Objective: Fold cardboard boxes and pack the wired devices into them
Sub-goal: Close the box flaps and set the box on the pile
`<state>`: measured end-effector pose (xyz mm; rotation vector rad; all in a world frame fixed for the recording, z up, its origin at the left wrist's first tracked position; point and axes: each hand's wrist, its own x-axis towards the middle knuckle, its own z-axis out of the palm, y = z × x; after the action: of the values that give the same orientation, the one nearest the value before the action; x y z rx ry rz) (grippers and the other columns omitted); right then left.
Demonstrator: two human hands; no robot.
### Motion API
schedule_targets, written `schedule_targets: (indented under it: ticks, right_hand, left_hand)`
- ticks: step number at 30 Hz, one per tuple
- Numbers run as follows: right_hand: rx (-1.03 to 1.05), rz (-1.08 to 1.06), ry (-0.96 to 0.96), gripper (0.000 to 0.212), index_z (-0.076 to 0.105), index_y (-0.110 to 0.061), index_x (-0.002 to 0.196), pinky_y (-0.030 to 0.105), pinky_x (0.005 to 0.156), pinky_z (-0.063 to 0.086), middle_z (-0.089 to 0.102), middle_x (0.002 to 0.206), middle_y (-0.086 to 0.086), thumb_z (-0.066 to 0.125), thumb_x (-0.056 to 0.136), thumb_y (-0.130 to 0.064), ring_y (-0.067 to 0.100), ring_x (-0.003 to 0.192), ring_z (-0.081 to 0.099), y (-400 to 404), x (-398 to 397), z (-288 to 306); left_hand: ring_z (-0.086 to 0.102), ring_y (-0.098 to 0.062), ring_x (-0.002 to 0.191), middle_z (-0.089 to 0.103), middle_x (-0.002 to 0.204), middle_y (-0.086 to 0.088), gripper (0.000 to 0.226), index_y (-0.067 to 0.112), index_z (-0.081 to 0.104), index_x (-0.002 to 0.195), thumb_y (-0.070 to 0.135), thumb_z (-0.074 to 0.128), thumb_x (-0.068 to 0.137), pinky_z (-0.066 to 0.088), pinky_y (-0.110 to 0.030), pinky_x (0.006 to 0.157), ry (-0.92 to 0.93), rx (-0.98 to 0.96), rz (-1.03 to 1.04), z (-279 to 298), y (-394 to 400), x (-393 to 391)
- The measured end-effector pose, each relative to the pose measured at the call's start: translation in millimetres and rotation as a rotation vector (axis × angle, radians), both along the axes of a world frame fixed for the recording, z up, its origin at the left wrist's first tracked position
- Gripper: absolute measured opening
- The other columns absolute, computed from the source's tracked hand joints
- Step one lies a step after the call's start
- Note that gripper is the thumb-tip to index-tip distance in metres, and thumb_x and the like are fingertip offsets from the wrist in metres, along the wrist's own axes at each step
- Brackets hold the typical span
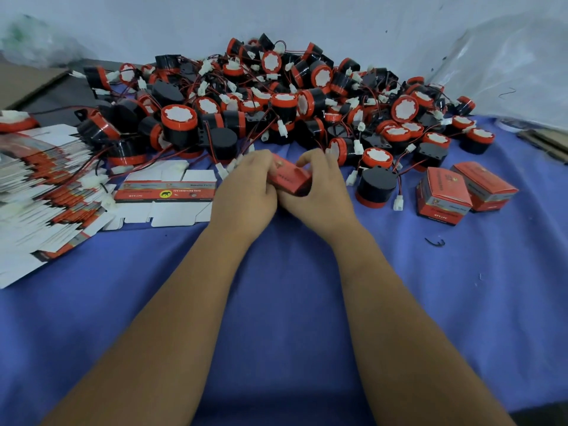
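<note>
Fingers (261, 161) of the left hand (246, 192) curl round one end of a small red box (289, 179), and the right hand (319, 186) grips the other end, thumb underneath, so both hold it just above a blue cloth (276, 287) covering the table. At nine o'clock from the hands, a fanned stack of flat box blanks (46, 192) lies on the cloth, with one unfolded blank (166, 195) just beside the left hand. At twelve o'clock a big heap of wired devices (276, 96), black with red caps, spreads back to a pale wall (307, 13). At three o'clock two folded boxes (464, 189) stand touching each other. Clear plastic sheeting (507, 63) sags at two o'clock.
</note>
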<state>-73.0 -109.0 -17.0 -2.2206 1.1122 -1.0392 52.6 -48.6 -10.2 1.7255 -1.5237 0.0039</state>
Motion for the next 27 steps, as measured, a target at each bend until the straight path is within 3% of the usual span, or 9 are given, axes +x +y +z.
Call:
schedule_targets:
  ticks: [5,9,13,16,18,20,23,25,27]
  right_hand:
    - [0.027,-0.06,0.023,0.042,0.047,-0.016,0.096,0.036,0.068,0.043,0.039,0.099,-0.004,0.074,0.071,-0.034,0.019,0.086,0.044,16,-18,7]
    - [-0.002,-0.217,0.166,0.04,0.044,-0.018,0.087,0.031,0.068,0.021,0.042,0.086,-0.006,0.058,0.061,-0.046,0.02,0.082,0.038,24,-59,18]
    - [-0.028,-0.437,0.318,0.029,0.052,-0.018,0.1,0.031,0.077,0.018,0.043,0.102,-0.002,0.063,0.073,-0.023,0.023,0.096,0.034,22,-103,22]
    - [-0.094,-0.661,0.253,0.023,0.061,-0.014,0.104,0.035,0.078,0.031,0.051,0.111,0.009,0.057,0.081,-0.01,0.031,0.101,0.045,25,-122,26]
    - [0.001,-0.615,0.12,0.01,0.06,-0.019,0.096,0.034,0.062,0.036,0.057,0.102,0.006,0.053,0.089,-0.018,0.027,0.088,0.052,26,-123,28]
    - [0.1,-0.561,0.107,0.015,0.06,-0.021,0.093,0.032,0.059,0.033,0.057,0.103,0.004,0.048,0.095,-0.029,0.022,0.084,0.052,26,-121,28]
    - [0.193,-0.539,0.202,0.039,0.069,-0.009,0.101,0.039,0.083,0.043,0.046,0.137,0.007,0.042,0.1,-0.037,0.026,0.109,0.05,20,-121,26]
    - [0.255,-0.543,0.288,0.049,0.069,-0.007,0.11,0.043,0.104,0.036,0.03,0.155,0.008,0.035,0.102,-0.042,0.03,0.133,0.037,15,-122,27]
    - [0.274,-0.544,0.341,0.051,0.066,-0.009,0.116,0.046,0.111,0.028,0.027,0.157,0.01,0.031,0.102,-0.043,0.033,0.137,0.03,12,-115,30]
  left_hand:
    - [0.059,-0.02,0.096,0.066,0.105,0.0,0.024,0.016,0.062,0.083,-0.003,0.047,0.084,0.049,-0.046,0.083,0.16,-0.039,-0.035,6,2,-9]
    - [0.054,-0.013,0.075,0.057,0.078,0.011,0.033,0.023,0.058,0.069,-0.004,0.047,0.085,0.048,-0.042,0.072,0.148,0.041,-0.151,14,-6,-38]
    - [0.058,-0.002,0.077,0.06,0.091,0.012,0.043,0.029,0.068,0.075,-0.007,0.046,0.084,0.049,-0.03,0.068,0.326,0.17,-0.313,17,-11,-79]
    - [0.067,-0.011,0.096,0.063,0.114,0.006,0.043,0.013,0.07,0.094,-0.015,0.04,0.085,0.056,-0.028,0.081,0.697,0.276,-0.466,15,-15,-112]
    - [0.071,-0.008,0.075,0.07,0.094,0.001,0.034,0.009,0.063,0.093,-0.014,0.038,0.089,0.056,-0.02,0.067,1.063,0.382,-0.517,14,-19,-130]
    - [0.067,-0.01,0.064,0.069,0.076,-0.001,0.025,0.009,0.058,0.097,-0.008,0.04,0.092,0.054,-0.021,0.059,1.218,0.466,-0.534,12,-24,-143]
    - [0.061,-0.009,0.062,0.066,0.075,-0.001,0.023,0.01,0.06,0.098,-0.003,0.042,0.094,0.051,-0.018,0.053,1.056,0.456,-0.503,11,-30,-150]
    - [0.062,-0.008,0.066,0.067,0.081,-0.002,0.027,0.01,0.061,0.095,-0.007,0.04,0.091,0.051,-0.016,0.055,0.958,0.386,-0.463,11,-32,-147]
    - [0.068,-0.013,0.079,0.069,0.088,-0.004,0.033,0.011,0.064,0.09,-0.011,0.039,0.088,0.057,-0.024,0.065,0.891,0.309,-0.42,11,-30,-136]
